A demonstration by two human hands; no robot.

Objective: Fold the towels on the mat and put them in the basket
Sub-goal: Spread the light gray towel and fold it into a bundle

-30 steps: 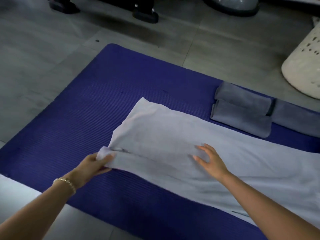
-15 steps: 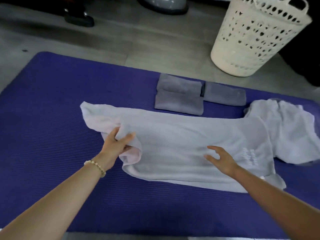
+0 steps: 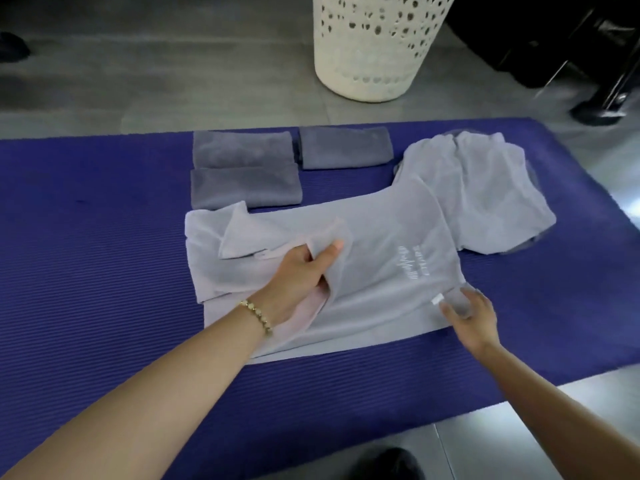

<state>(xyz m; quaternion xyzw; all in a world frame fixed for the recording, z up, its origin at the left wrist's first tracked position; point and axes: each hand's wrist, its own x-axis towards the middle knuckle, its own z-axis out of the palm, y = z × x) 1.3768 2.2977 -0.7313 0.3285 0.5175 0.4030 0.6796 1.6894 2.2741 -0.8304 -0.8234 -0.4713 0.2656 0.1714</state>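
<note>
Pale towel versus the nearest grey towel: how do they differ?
The pale towel is large and partly folded; the grey towel is small, neatly folded. The pale towel carries white print; the grey towel is darker and plain. The left hand grips the pale towel; no hand touches the grey towel. Both lie on the mat.

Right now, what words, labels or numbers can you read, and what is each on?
On the light towel, white print: a few lines, too blurred to read.
On the towel's edge by the right hand, white tag: nothing readable.
On the basket, mat, grey towels: no text.
</note>
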